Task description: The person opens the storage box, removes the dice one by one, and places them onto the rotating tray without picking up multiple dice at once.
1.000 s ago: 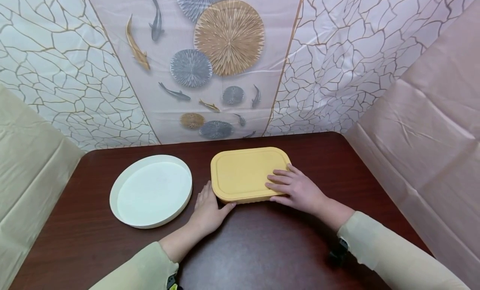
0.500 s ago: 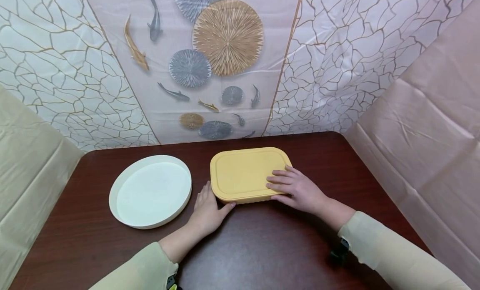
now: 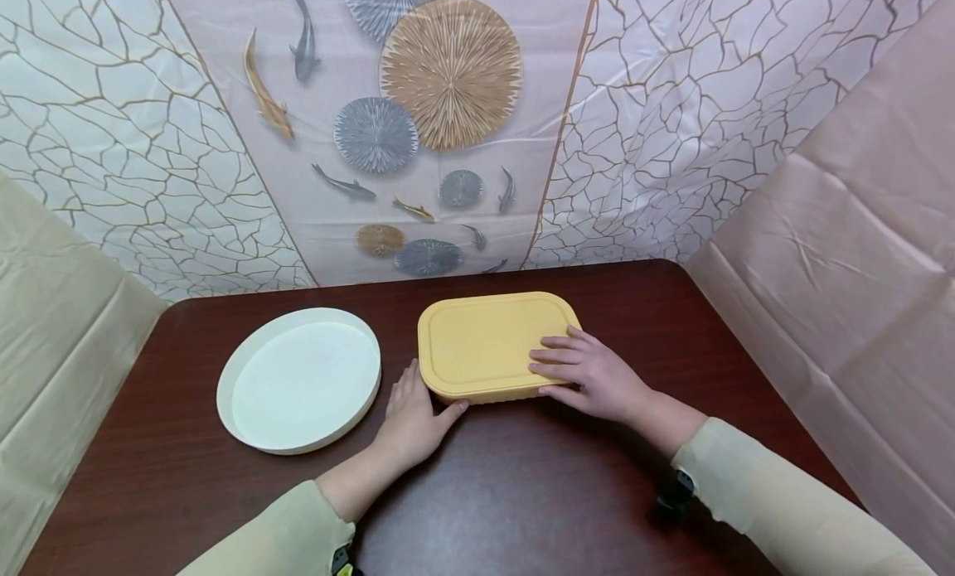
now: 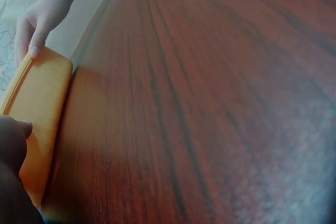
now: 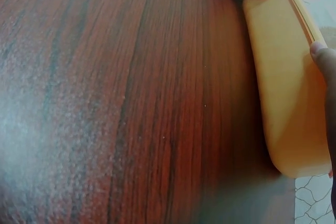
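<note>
A yellow rectangular food container (image 3: 492,394) with rounded corners stands on the dark table, its lid (image 3: 477,340) in place. At its front left corner my left hand (image 3: 413,423) holds it, fingers along the left side and thumb (image 4: 23,128) against the front wall. My right hand (image 3: 597,379) grips the front right corner, with fingers spread over the lid and the thumb (image 5: 320,51) at the lid's rim. The inside of the container is hidden under the lid.
To the left of the container lies a round, pale, low-rimmed tray (image 3: 302,443), close to my left hand. The reddish-brown wooden table (image 3: 477,501) reaches back to a patterned wall covering (image 3: 634,186), with plain fabric along both sides.
Almost nothing changes: both hands keep their places on the container, and the head view shifts very slightly.
</note>
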Tool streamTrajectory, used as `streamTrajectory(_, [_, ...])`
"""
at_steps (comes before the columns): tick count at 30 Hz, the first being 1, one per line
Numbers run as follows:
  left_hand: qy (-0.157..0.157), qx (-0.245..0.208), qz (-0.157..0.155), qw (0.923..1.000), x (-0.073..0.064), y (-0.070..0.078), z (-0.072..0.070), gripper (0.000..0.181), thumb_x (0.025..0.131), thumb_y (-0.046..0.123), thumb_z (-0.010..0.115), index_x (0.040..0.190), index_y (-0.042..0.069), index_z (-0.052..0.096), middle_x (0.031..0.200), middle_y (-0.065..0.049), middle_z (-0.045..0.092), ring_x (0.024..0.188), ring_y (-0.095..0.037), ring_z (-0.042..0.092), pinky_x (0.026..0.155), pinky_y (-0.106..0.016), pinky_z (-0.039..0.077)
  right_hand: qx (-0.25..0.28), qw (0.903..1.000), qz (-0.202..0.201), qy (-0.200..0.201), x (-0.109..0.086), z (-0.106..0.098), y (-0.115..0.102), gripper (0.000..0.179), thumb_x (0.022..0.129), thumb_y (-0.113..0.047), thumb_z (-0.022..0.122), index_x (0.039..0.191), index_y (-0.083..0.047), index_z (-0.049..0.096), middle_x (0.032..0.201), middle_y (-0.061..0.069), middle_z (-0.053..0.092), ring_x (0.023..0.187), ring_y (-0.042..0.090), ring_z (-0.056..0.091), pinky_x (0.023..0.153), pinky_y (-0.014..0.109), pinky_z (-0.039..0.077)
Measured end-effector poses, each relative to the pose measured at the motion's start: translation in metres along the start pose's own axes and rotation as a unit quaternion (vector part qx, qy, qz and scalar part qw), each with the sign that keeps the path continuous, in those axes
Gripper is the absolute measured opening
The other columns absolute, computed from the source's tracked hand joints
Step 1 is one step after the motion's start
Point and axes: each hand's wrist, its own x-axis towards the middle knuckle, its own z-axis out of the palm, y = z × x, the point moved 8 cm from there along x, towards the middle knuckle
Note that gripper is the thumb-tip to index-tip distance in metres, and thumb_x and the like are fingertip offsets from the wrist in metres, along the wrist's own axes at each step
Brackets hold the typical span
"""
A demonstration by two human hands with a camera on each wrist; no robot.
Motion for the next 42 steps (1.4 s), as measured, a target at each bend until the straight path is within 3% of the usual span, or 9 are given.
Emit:
streamTrajectory(7, [-0.004, 0.0, -0.003, 1.0, 0.0, 0.0, 0.001, 0.101, 0.092, 0.053, 0.064, 0.156, -0.004, 0.011, 0.162, -0.027, 0.011, 0.15, -0.041, 0.01, 0.12, -0.052, 0.01, 0.005, 1.0, 0.005, 0.002, 0.002, -0.003, 0.0, 0.033, 0.093, -0.035, 0.069, 0.117, -0.013, 0.075, 0.122, 0.002, 0.07, 0.121, 0.03, 0.06, 0.102, 0.063, 0.038])
streamTrajectory(13, [0.002, 0.002, 0.002, 1.0, 0.001, -0.001, 0.001, 0.102, 0.092, 0.053, 0.065, 0.157, -0.003, 0.009, 0.162, -0.025, 0.012, 0.149, -0.041, 0.01, 0.12, -0.052, 0.01, 0.004, 1.0, 0.001, 0.008, 0.004, -0.006, -0.001, 0.037, 0.099, -0.04, 0.06, 0.119, -0.012, 0.074, 0.121, 0.002, 0.07, 0.12, 0.03, 0.061, 0.102, 0.062, 0.04])
streamTrajectory(23, [0.002, 0.003, 0.002, 1.0, -0.001, 0.001, 0.0, 0.101, 0.092, 0.052, 0.065, 0.156, -0.004, 0.01, 0.161, -0.027, 0.013, 0.149, -0.042, 0.011, 0.12, -0.053, 0.01, -0.047, 0.9928, -0.085, 0.071, 0.008, -0.018, -0.014, 0.035, 0.101, -0.034, 0.059, 0.113, -0.006, 0.075, 0.113, 0.007, 0.073, 0.106, 0.029, 0.069, 0.087, 0.049, 0.055])
streamTrajectory(28, [0.0, 0.006, 0.002, 1.0, -0.001, 0.001, 0.001, 0.099, 0.092, 0.051, 0.064, 0.156, -0.004, 0.012, 0.161, -0.027, 0.012, 0.149, -0.042, 0.011, 0.12, -0.053, 0.011, -0.069, 0.9878, -0.106, 0.09, 0.009, -0.023, -0.019, 0.036, 0.103, -0.034, 0.055, 0.11, -0.005, 0.076, 0.108, 0.006, 0.074, 0.099, 0.027, 0.072, 0.08, 0.044, 0.058])
streamTrajectory(37, [-0.004, 0.011, 0.002, 0.9999, -0.001, 0.001, 0.002, 0.099, 0.093, 0.05, 0.064, 0.155, -0.006, 0.01, 0.161, -0.028, 0.012, 0.149, -0.042, 0.01, 0.12, -0.053, 0.01, -0.081, 0.987, -0.117, 0.075, 0.012, -0.028, -0.022, 0.03, 0.1, -0.029, 0.06, 0.112, -0.006, 0.076, 0.108, 0.005, 0.075, 0.096, 0.023, 0.073, 0.079, 0.038, 0.059])
streamTrajectory(42, [-0.006, 0.012, 0.001, 0.9999, -0.001, 0.002, 0.001, 0.1, 0.093, 0.051, 0.063, 0.155, -0.007, 0.01, 0.161, -0.028, 0.012, 0.149, -0.042, 0.01, 0.12, -0.053, 0.01, -0.095, 0.9868, -0.119, 0.056, 0.012, -0.028, -0.027, 0.03, 0.103, -0.026, 0.054, 0.117, -0.009, 0.074, 0.111, 0.002, 0.074, 0.099, 0.021, 0.072, 0.081, 0.036, 0.058])
